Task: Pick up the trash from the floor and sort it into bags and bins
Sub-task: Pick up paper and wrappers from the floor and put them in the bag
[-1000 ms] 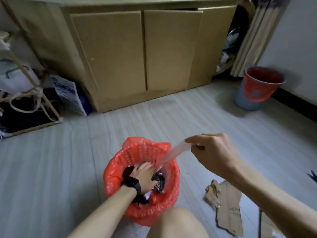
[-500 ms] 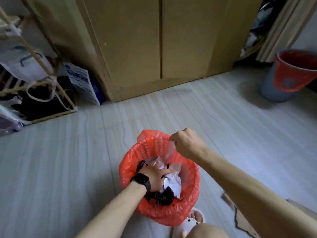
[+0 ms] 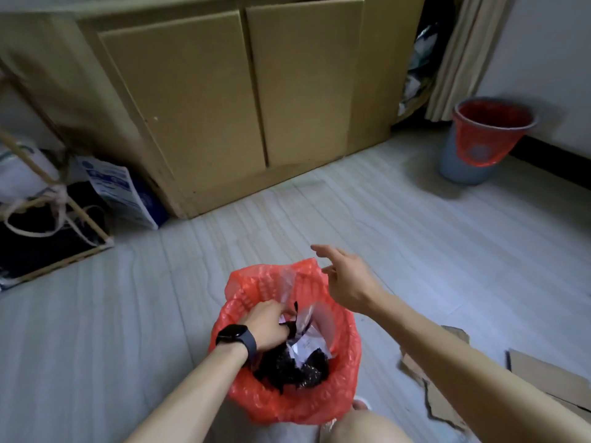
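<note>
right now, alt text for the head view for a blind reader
A person's left hand grips trash inside a red bag on the floor, while the open right hand hovers over its rim. Torn cardboard lies to the right; a second red-lined bin stands by the wall.

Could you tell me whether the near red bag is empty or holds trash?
Holds trash: black plastic and white paper lie inside the red bag, where the left hand reaches in.
</note>
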Motion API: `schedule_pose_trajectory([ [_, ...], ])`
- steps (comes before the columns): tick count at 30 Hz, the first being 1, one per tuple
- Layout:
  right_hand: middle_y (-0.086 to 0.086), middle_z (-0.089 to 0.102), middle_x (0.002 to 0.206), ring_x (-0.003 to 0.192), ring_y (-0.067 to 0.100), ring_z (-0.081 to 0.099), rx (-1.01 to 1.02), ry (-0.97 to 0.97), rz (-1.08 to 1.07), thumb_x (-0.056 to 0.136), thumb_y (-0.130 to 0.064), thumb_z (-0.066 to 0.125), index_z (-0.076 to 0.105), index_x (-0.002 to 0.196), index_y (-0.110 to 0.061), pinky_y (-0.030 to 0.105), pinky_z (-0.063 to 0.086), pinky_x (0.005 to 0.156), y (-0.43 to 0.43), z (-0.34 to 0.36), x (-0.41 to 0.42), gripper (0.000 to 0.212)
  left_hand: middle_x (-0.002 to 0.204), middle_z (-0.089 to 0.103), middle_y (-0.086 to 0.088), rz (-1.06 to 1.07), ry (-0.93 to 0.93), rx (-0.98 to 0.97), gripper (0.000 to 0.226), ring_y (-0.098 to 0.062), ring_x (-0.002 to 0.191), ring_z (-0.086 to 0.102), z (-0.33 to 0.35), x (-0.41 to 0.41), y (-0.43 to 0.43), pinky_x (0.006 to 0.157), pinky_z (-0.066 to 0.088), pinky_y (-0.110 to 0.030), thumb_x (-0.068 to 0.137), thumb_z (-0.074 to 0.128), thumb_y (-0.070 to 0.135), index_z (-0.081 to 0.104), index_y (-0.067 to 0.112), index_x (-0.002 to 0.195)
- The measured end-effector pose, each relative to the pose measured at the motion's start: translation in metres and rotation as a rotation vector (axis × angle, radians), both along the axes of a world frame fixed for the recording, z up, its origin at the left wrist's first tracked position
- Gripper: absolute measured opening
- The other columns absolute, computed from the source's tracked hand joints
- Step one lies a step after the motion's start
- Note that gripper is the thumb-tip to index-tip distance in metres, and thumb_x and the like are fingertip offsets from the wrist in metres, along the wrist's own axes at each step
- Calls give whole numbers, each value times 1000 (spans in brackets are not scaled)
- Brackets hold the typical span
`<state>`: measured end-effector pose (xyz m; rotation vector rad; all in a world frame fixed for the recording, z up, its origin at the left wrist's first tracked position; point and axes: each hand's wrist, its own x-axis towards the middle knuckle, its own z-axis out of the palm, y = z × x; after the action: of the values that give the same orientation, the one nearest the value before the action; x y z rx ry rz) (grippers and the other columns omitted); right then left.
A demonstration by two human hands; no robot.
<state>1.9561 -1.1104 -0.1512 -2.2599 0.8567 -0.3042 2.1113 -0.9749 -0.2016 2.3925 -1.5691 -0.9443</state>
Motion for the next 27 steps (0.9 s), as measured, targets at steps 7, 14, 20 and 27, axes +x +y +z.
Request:
schedule_pose_trajectory([
  [7,-5,67,122,109,16,64,-239,260,-104,95,-16,50,64,123,-28,29,50,93,-5,52,-143,34,127,64,2,-169,-64,-140,48,-15,120,57,63,-54,-45,102,42,-24,84,45,10,62,30,125],
  [14,-5,72,107,95,19,67,-388,319,-401,94,-19,56,72,110,-28,32,52,83,39,128,-334,24,126,62,2,-581,-15,-312,41,-18,118,57,141,-232,-126,101,45,-34,91,50,18,56,33,128],
  [20,-7,76,94,80,5,68,-318,164,-848,87,-13,66,78,97,-23,25,55,79,105,130,-469,19,132,60,-1,-925,-33,-314,42,-21,119,57,163,-398,-142,96,45,-28,93,50,18,53,30,133],
  [27,-11,74,103,90,2,67,-18,212,-1069,91,-16,62,75,107,-24,25,56,88,155,58,-567,22,130,58,-5,-1268,-278,-185,46,-26,115,57,111,-520,-128,85,47,-34,91,50,15,52,28,136],
])
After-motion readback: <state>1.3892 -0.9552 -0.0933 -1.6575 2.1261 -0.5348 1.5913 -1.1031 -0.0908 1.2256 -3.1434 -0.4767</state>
